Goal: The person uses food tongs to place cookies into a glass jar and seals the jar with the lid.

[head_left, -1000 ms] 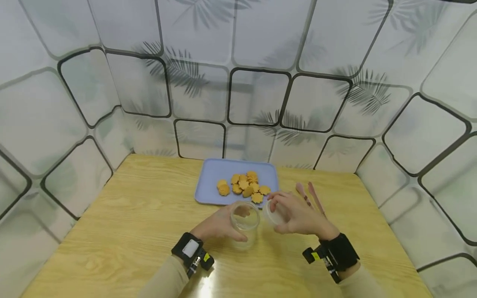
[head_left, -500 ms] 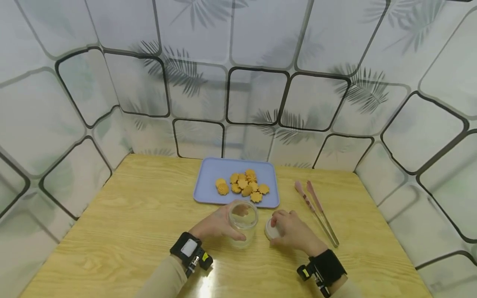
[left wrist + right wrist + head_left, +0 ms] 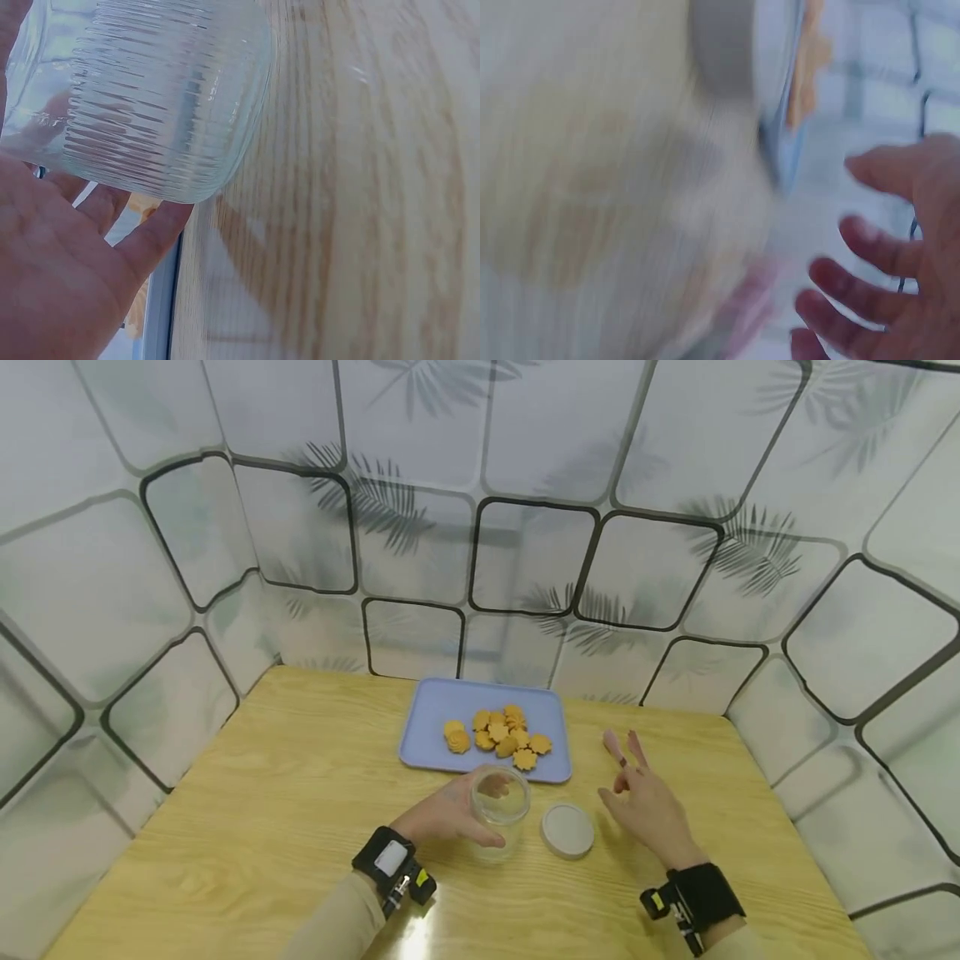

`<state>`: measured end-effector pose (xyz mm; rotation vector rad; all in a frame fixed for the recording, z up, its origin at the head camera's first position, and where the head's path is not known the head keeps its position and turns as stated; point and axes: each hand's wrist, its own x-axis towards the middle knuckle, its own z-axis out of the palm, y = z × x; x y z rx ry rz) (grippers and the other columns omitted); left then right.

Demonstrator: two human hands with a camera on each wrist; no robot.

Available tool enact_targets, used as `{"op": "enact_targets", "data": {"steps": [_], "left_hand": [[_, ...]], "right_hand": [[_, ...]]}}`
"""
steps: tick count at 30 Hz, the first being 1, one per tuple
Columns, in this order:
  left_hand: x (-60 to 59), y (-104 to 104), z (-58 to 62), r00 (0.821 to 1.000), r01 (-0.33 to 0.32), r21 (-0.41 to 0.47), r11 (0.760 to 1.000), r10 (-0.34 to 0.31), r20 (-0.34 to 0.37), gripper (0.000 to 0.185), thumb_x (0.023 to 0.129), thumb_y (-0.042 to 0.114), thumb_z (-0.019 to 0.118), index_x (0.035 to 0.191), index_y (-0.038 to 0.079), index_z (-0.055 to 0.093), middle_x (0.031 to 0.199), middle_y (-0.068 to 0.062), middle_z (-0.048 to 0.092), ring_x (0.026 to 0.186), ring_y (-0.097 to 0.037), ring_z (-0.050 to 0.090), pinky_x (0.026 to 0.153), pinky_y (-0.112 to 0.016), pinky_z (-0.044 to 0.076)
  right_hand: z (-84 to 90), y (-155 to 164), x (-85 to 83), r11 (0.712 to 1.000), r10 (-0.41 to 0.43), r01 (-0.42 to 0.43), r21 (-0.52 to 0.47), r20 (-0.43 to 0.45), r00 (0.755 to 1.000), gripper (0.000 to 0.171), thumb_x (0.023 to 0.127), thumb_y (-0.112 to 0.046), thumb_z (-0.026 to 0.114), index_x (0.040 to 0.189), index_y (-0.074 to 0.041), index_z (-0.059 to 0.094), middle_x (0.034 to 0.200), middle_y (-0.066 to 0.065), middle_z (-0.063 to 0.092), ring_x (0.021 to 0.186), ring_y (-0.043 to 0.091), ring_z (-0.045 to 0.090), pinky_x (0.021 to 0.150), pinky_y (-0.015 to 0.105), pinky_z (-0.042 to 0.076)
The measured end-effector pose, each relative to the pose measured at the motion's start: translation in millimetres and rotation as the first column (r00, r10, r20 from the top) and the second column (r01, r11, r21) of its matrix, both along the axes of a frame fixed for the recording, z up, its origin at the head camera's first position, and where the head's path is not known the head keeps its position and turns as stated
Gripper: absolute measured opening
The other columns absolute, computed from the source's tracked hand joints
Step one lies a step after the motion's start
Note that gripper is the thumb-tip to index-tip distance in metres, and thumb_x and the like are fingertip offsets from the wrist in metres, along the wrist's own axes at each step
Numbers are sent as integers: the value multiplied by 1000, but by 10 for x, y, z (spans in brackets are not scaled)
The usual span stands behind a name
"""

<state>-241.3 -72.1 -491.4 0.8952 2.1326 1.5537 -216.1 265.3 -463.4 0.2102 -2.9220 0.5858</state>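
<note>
In the head view, my left hand [image 3: 453,814] grips a clear ribbed glass jar [image 3: 497,842] standing upright on the table with its mouth uncovered. The left wrist view shows the fingers curved around the jar's side [image 3: 150,105]. A round whitish lid [image 3: 567,831] lies flat on the table just right of the jar. Beyond the lid, my right hand [image 3: 651,810] hovers with fingers spread and nothing between them. It hangs over a pair of pink-tipped tongs [image 3: 613,746], hiding their metal arms. Golden cookies [image 3: 498,732] are gathered on a blue tray [image 3: 429,718] behind the jar.
The wooden table [image 3: 300,777] carries everything. A patterned curtain [image 3: 412,560] stands along its back edge and both sides. The right wrist view is blurred, with the lid's edge [image 3: 724,52] at its top.
My right hand has set the lid down on the table, let it go, and moved right to the tongs. My left hand has stayed on the jar.
</note>
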Motion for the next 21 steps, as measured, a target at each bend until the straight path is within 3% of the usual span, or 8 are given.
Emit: {"op": "enact_targets", "data": {"steps": [2, 3, 5, 7, 10, 12, 16, 21], "left_hand": [[-8, 15, -5, 1000, -4, 2, 1000, 4, 2, 87, 71, 19, 93, 146, 17, 48, 138, -11, 58, 128, -24, 54, 110, -46, 44], [-9, 16, -4, 1000, -6, 9, 1000, 5, 9, 87, 71, 18, 93, 146, 16, 48, 138, -11, 58, 128, -25, 53, 110, -47, 44], [-5, -7, -6, 1000, -7, 13, 1000, 6, 22, 88, 71, 16, 93, 146, 13, 48, 138, -13, 57, 128, -26, 53, 110, -47, 44], [-1, -26, -8, 1000, -7, 14, 1000, 6, 28, 88, 71, 15, 92, 146, 12, 48, 138, -15, 57, 128, -27, 53, 109, -48, 44], [-3, -24, 10, 1000, -2, 3, 1000, 2, 24, 89, 71, 17, 93, 147, 14, 47, 139, -14, 57, 130, -27, 53, 110, -47, 44], [-10, -5, 29, 1000, 3, -2, 1000, -3, 21, 90, 70, 18, 93, 148, 15, 46, 139, -12, 57, 130, -26, 53, 110, -46, 44], [-28, 31, 39, 1000, 7, -8, 1000, -7, 16, 90, 70, 17, 93, 147, 14, 47, 138, -11, 57, 129, -25, 53, 110, -45, 45], [-34, 31, 27, 999, -1, -6, 1000, 1, 41, 89, 69, 11, 94, 146, 14, 48, 139, -10, 58, 130, -23, 53, 110, -44, 44]], "right_hand": [[30, 198, -39, 994, -100, 100, 41, 15, 995, 41, 96, -37, 68, 104, 3, 64, 119, 27, 64, 87, 34, 64, 56, 40, 49], [32, 288, -46, 989, -133, 131, 63, 42, 990, 48, 97, -39, 67, 110, 7, 62, 107, 28, 65, 75, 32, 61, 57, 42, 50], [7, 414, -51, 984, -169, 160, 74, 123, 978, 58, 97, -42, 65, 111, 14, 58, 91, 26, 64, 74, 33, 62, 57, 44, 51], [-29, 501, -38, 985, -173, 162, 65, 216, 961, 57, 96, -42, 65, 103, 14, 59, 80, 21, 62, 65, 29, 60, 52, 39, 49], [-73, 583, -4, 984, -177, 171, 47, 295, 939, 41, 94, -36, 66, 85, 3, 58, 68, 11, 55, 55, 22, 52, 47, 32, 41], [-84, 618, 6, 982, -189, 174, 74, 301, 935, 35, 94, -32, 63, 79, -2, 55, 67, 8, 53, 55, 21, 51, 46, 31, 40], [-78, 629, -10, 980, -192, 167, 111, 273, 943, 29, 96, -27, 57, 81, -2, 53, 70, 9, 52, 59, 24, 50, 49, 34, 39], [-103, 518, -29, 995, -94, 90, 29, 158, 983, 36, 101, -26, 58, 108, 10, 60, 75, 12, 62, 58, 19, 50, 49, 31, 38]]}}
